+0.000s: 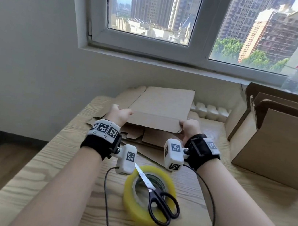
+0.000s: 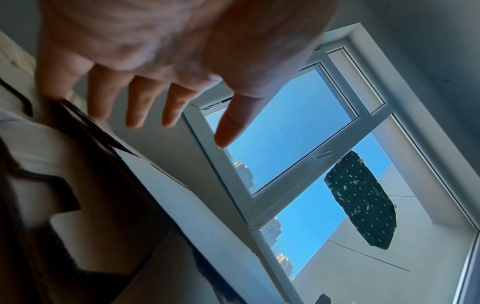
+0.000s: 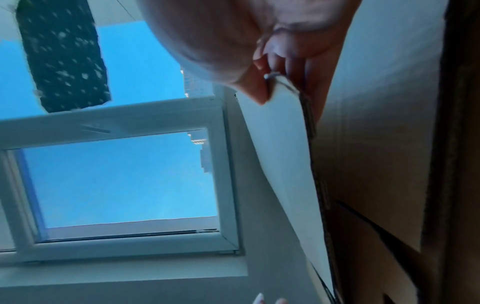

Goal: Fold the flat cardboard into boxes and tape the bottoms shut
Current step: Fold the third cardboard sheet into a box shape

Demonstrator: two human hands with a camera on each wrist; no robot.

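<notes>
A flat cardboard sheet is tilted up off a stack of flat cardboard at the far end of the wooden table. My right hand pinches the sheet's near right corner; the right wrist view shows the thumb pressed on the sheet's edge. My left hand is at the near left corner. In the left wrist view its fingers are straight and spread beside the cardboard, holding nothing.
A yellow tape roll lies near me on the table with black-handled scissors across it. Folded open boxes stand at the right. A window and wall lie behind the stack. The table's left edge drops to the floor.
</notes>
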